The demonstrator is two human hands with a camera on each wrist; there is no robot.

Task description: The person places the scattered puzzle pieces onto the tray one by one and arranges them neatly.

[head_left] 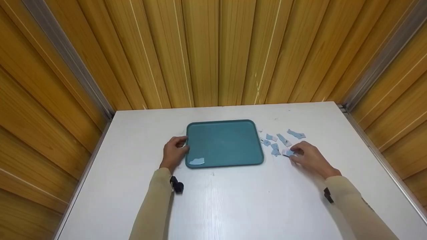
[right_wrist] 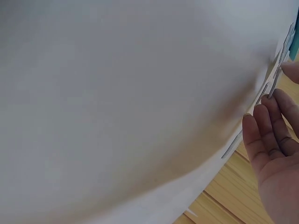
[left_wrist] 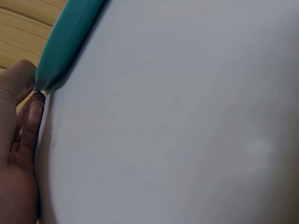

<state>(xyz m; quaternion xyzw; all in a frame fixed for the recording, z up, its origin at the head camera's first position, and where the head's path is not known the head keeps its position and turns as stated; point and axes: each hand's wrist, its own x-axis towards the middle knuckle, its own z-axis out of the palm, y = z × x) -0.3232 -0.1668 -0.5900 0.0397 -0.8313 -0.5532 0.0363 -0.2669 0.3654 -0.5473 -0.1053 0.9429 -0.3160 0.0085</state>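
A green rectangular tray [head_left: 227,141] lies flat on the white table. My left hand [head_left: 174,152] holds its left rim between thumb and fingers; the left wrist view shows the tray's edge [left_wrist: 65,46] between them. In the tray's near left corner is a light blue puzzle piece [head_left: 197,161]. To the right of the tray, my right hand [head_left: 313,159] pinches another blue and white puzzle piece [head_left: 287,152] by thumb and index finger, at the table surface. Seen from the right wrist, that thin piece [right_wrist: 275,83] shows edge-on.
Several loose puzzle pieces lie between the tray and my right hand, among them a long one [head_left: 284,140], a star-like one [head_left: 275,149] and one farther back [head_left: 296,134]. Behind the white table [head_left: 240,200] stands a wood-patterned wall [head_left: 203,53], with more panels on both sides.
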